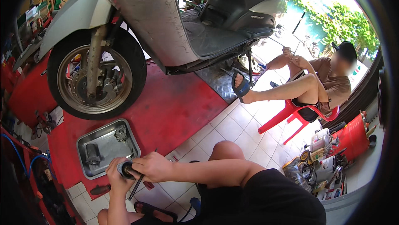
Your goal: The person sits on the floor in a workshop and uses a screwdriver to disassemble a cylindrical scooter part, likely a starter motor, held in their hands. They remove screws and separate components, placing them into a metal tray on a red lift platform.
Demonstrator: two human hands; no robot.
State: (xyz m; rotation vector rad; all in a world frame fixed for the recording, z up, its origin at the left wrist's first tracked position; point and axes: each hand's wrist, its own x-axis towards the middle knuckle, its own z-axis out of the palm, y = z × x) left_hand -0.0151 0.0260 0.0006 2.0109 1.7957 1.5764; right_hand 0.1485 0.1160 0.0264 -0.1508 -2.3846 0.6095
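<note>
Your black sleeve (274, 196) lies well right of the metal tray (108, 148), at whose near right corner your left hand (114, 177) curls round a cylindrical metal housing (120, 168), its dark-centred end facing your right fist (156, 167), closed on a dark rod (136, 188).

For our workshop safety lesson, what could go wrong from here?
The metal part might slip from the bare left hand and drop.
If it fell, it could hurt the sandalled foot, whose toes look poorly protected.
The tray, close to the hands near the platform's edge, might get knocked, shifting the dark cylinder inside.
</note>
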